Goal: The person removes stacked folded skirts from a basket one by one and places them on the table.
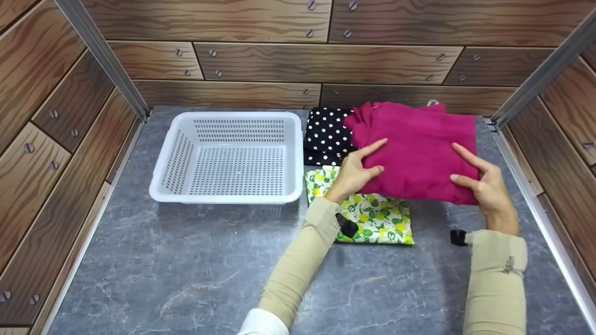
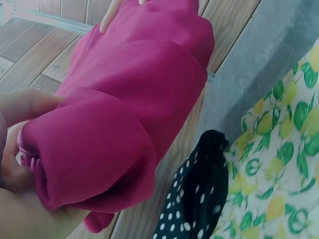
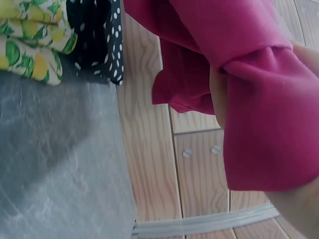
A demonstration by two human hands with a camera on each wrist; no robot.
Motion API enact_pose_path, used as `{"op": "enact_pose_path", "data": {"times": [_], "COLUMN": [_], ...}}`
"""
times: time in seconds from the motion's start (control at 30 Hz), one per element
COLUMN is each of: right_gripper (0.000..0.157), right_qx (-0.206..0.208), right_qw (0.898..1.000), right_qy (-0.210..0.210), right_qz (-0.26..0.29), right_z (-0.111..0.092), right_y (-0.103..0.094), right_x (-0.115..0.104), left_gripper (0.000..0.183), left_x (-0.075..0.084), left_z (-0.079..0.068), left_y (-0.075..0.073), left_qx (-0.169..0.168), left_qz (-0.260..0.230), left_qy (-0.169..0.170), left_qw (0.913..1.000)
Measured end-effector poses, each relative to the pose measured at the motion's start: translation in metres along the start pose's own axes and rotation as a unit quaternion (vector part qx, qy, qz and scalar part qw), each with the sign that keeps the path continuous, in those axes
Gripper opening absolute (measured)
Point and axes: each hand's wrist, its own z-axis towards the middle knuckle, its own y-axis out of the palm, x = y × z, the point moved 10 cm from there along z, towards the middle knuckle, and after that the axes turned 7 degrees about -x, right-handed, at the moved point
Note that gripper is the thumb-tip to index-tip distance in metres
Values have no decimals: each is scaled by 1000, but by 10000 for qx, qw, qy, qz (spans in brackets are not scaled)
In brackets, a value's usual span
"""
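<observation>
A folded magenta garment [image 1: 419,153] is held up off the table between both hands; its exact kind does not show. My left hand [image 1: 356,174] grips its left edge, thumb and index finger on the near face, the other fingers behind the cloth. On the opposite edge my right hand [image 1: 489,186] grips it the same way. Below and to the left lies a folded cloth with a lemon print [image 1: 377,221], partly covered by my left hand and the garment. Behind that is a folded black cloth with white polka dots [image 1: 326,132], its right part hidden by the garment.
A white perforated plastic basket [image 1: 226,199] stands left of the cloths. The grey marbled tabletop [image 1: 195,279] is bounded by wood-patterned walls [image 1: 260,60] at the back and both sides, with metal strips along the corners.
</observation>
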Motion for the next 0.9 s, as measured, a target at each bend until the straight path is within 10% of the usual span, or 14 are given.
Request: {"op": "enact_pose_path", "data": {"times": [0.9], "right_gripper": [66], "right_qx": [696], "right_qw": [9940], "right_qy": [200], "right_qz": [821], "right_z": [-32], "right_y": [-73], "right_x": [25], "left_gripper": [74], "left_x": [-30], "left_z": [24], "left_y": [84], "left_qx": [-527], "left_qz": [-681], "left_qy": [-144], "left_qw": [9962]}}
